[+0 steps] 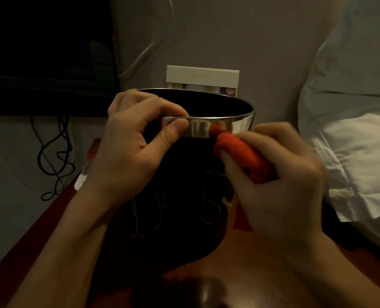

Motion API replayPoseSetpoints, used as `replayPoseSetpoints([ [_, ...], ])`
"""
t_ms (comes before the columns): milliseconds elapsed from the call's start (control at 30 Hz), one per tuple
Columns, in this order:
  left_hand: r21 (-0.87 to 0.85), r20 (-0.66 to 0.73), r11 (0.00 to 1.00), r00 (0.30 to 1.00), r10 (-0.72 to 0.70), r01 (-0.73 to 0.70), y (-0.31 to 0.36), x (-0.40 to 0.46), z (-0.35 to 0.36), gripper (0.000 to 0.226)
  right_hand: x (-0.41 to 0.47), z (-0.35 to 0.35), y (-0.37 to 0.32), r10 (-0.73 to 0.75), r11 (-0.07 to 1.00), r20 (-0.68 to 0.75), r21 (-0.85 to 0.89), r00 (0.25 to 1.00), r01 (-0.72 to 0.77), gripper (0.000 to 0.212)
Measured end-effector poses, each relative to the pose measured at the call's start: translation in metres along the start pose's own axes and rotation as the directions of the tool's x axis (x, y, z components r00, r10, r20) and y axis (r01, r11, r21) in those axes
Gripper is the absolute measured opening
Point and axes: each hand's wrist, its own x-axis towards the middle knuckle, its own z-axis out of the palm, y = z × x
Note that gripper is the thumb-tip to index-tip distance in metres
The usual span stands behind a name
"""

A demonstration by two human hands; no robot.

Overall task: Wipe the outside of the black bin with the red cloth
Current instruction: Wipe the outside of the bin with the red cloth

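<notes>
Head view: my left hand pinches bin rim at centre; right hand grips cloth against it. Wiping looks underway; lower wall probably left.

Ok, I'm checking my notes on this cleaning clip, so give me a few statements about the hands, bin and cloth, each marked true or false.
1. The left hand grips the rim of the black bin. True.
2. The red cloth is in the left hand. False: the right hand holds it.
3. The cloth touches the bin just below its shiny metal band. True.
4. The bin lies on its side. False: it stands upright.
5. A white pillow lies to the right. True.
</notes>
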Motion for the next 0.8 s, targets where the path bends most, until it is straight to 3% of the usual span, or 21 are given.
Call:
replayPoseSetpoints([
  [167, -0.012, 0.008, 1.000, 1.000, -0.007, 0.007, -0.002, 0.000, -0.002, 0.009, -0.023, 0.019, -0.013, -0.062, 0.998, 0.178, 0.027, 0.982, 0.059, 0.028],
  [333, -0.012, 0.008, 1.000, 1.000, 0.011, -0.011, -0.003, 0.000, -0.002, 0.006, -0.002, 0.001, 0.002, 0.011, 0.999, -0.027, -0.031, 1.000, -0.012, 0.027],
  [533, -0.143, 0.016, 0.989, 0.999, -0.030, 0.032, -0.009, -0.002, -0.010, 0.010, -0.005, 0.002, -0.001, -0.060, 0.997, 0.203, 0.059, 0.977, 0.049, 0.030],
  [633, -0.181, 0.049, 0.983, 0.998, -0.034, 0.042, -0.010, -0.002, -0.012, 0.013, 0.019, -0.022, 0.004, 0.199, 0.963, 0.023, 0.183, 0.980, -0.200, 0.017],
  [733, -0.230, 0.023, 0.972, 0.998, -0.052, 0.055, -0.013, -0.003, -0.012, 0.015, 0.036, -0.044, 0.019, 0.514, 0.820, -0.145, 0.372, 0.845, -0.435, 0.013],
  [800, -0.252, 0.007, 0.965, 0.997, -0.071, 0.071, -0.014, -0.003, -0.011, 0.011, 0.039, -0.053, 0.027, 0.597, 0.770, -0.149, 0.381, 0.788, -0.511, 0.019],
])
